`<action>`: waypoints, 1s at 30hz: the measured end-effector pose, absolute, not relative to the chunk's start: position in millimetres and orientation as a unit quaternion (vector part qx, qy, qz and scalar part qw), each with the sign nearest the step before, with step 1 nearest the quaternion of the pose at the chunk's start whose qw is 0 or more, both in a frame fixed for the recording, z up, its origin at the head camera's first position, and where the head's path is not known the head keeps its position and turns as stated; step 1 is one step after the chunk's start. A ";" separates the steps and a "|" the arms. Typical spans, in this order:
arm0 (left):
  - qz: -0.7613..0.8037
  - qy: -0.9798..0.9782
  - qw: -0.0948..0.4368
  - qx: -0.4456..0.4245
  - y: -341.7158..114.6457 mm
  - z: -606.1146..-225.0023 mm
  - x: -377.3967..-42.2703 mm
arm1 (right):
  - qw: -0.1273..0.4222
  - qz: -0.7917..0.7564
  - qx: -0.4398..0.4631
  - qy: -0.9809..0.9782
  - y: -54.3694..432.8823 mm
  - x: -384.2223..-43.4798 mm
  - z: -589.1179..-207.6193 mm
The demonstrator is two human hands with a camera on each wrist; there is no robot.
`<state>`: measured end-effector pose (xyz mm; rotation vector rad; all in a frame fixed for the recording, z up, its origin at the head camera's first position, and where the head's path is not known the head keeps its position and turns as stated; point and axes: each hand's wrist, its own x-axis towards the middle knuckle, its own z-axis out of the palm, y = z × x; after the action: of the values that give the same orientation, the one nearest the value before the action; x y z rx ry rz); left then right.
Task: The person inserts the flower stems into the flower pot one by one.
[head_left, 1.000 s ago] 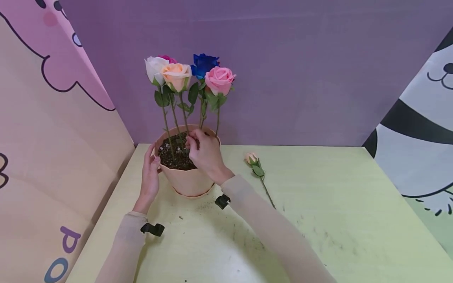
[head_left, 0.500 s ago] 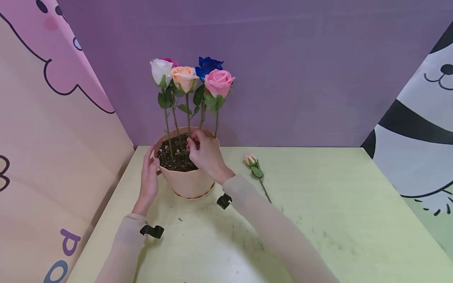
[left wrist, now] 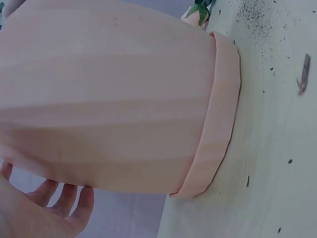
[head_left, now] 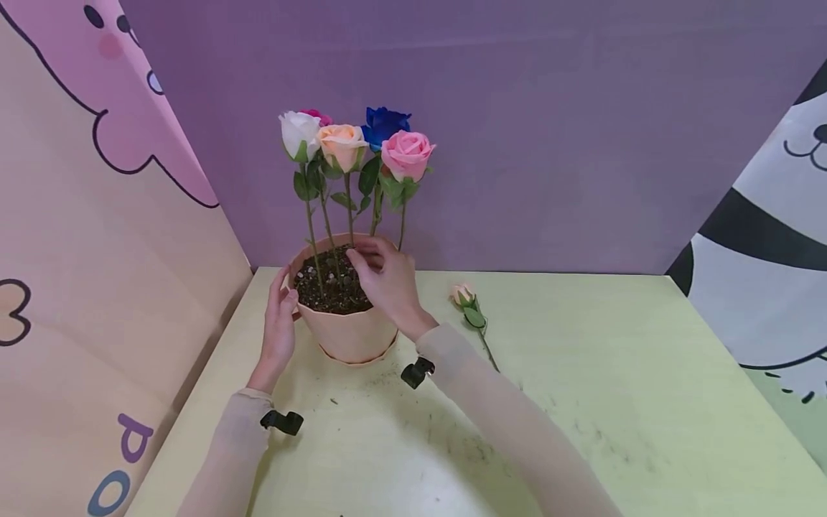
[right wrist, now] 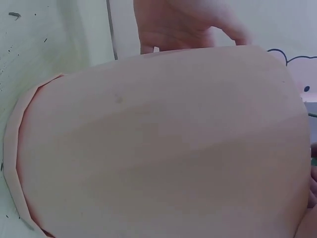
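Observation:
My left hand holds the left side of the peach-pink flowerpot, its thumb near the rim; in the left wrist view, fingertips rest against the wall. My right hand reaches over the rim above the dark soil, thumb and fingers parted at the foot of the peach rose. In the pot also stand a white rose, a pink rose, a blue rose and a magenta one, mostly hidden. The right wrist view shows mainly pot wall.
A small pale rose lies on the pale table, right of the pot. Soil crumbs dot the surface. A purple backdrop rises behind, and a printed panel stands on the left.
The right hand's thumb and fingers have loosened from the peach rose's stem and spread apart. That rose, tilted a second ago, stands more upright. My left hand stays on the pot.

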<state>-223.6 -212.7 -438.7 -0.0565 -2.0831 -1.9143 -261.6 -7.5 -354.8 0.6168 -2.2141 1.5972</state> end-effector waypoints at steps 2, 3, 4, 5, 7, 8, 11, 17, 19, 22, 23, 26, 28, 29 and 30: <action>-0.667 -0.729 0.155 -0.018 -212.4 -439.9 -223.0 | 0.179 0.570 0.226 -0.769 -4.1 -260.7 -354.6; -0.666 -0.729 0.156 -0.019 -212.2 -440.1 -223.0 | 0.183 0.572 0.232 -0.765 -2.2 -260.6 -354.2; -0.666 -0.729 0.157 -0.020 -212.4 -440.3 -223.3 | 0.190 0.573 0.237 -0.762 0.0 -260.3 -353.2; -0.666 -0.729 0.158 -0.021 -212.5 -440.4 -223.7 | 0.194 0.574 0.241 -0.758 2.3 -260.4 -352.1; -0.667 -0.728 0.159 -0.023 -212.6 -440.6 -224.5 | 0.205 0.575 0.245 -0.753 7.7 -260.5 -349.4; -0.667 -0.727 0.160 -0.024 -212.6 -440.5 -224.8 | 0.210 0.575 0.246 -0.752 10.5 -260.9 -348.3; -0.666 -0.729 0.157 -0.023 -212.6 -440.2 -224.9 | 0.215 0.577 0.246 -0.749 19.7 -260.9 -345.8; -0.667 -0.727 0.158 -0.019 -212.5 -441.4 -223.7 | 0.210 0.584 0.228 -0.750 42.3 -256.4 -343.8; -0.668 -0.726 0.161 -0.018 -212.3 -441.4 -223.6 | 0.213 0.590 0.224 -0.746 51.1 -256.2 -342.5; -0.663 -0.730 0.161 -0.020 -211.5 -440.4 -223.7 | 0.217 0.595 0.221 -0.742 65.5 -257.9 -341.3; -0.662 -0.731 0.162 -0.021 -211.1 -440.0 -223.6 | 0.218 0.596 0.220 -0.741 70.5 -258.8 -341.7; -0.660 -0.733 0.163 -0.025 -210.3 -439.2 -224.0 | 0.212 0.599 0.213 -0.742 86.5 -261.2 -346.5; -0.661 -0.732 0.164 -0.025 -210.1 -439.4 -223.8 | 0.200 0.604 0.204 -0.744 96.9 -261.9 -353.1; -0.660 -0.732 0.164 -0.023 -210.3 -440.0 -223.8 | 0.191 0.608 0.197 -0.745 102.1 -262.0 -357.4; -0.661 -0.732 0.163 -0.021 -210.4 -440.6 -223.5 | 0.184 0.611 0.189 -0.747 107.3 -261.6 -361.9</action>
<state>-223.5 -210.4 -440.6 -0.0601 -2.0889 -1.8848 -261.6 107.3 -361.9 0.5328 -2.1053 1.7229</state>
